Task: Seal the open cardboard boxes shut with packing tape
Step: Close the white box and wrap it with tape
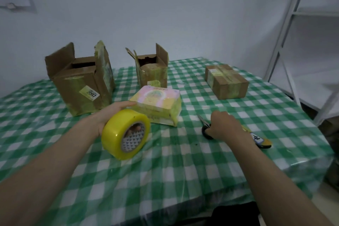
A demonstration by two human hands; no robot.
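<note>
Hands over a checked table (183, 170): left hand (110, 115) grips a yellow tape roll (117, 134) near centre; right hand (223, 126) curls over scissors (205, 123). Two open boxes (82, 86) stand far left.

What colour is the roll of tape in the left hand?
Yellow, around a grey patterned core; the tape roll shows clearly in the head view, held by the left hand.

The right hand (222, 124) covers the scissors' (206, 125) handles; the shelf (300, 13) runs off-frame, perhaps taller.
</note>
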